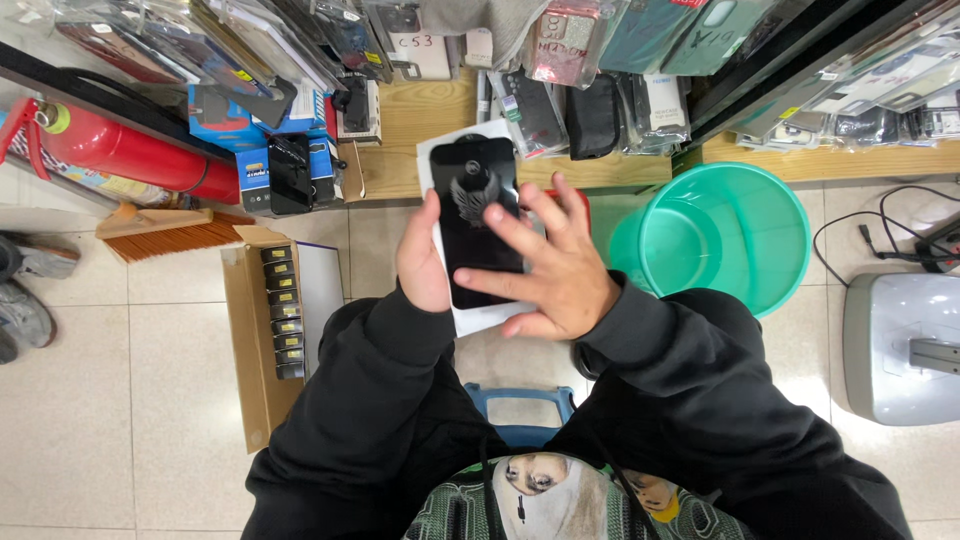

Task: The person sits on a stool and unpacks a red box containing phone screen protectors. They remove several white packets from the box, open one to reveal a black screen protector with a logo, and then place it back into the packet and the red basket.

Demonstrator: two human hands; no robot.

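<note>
1. While the camera looks straight down, the left hand [422,262] grips the left edge of a flat white packet [462,150] with a glossy black panel [478,225] on its face, fingers curled behind it and the thumb along the side.
2. The right hand [555,268] lies spread over the panel, fingers [510,222] fanned out and pressed flat against the dark surface; it covers the panel's lower right part.
3. Packet and panel sit in the air between the two hands, above the tiled floor [90,400] and just in front of a low wooden shelf [420,115].
4. Pale square tiles cover the floor (grout lines run plainly across it).
5. On the left, an open cardboard box [250,350] stands on the tiles with a row of small dark items inside; a brush with orange bristles [165,232] lies above it, and a red fire extinguisher [130,155] rests on its side nearby.
6. To the right, a green plastic basin [720,240] stands on the floor, touching the shelf's edge as far as can be told.
7. Further right sits a grey appliance [900,345], with black cables [880,235] looping over the tiles.
8. Packaged phone cases [560,60] hang and lean along the top, crowding the shelf.
</note>
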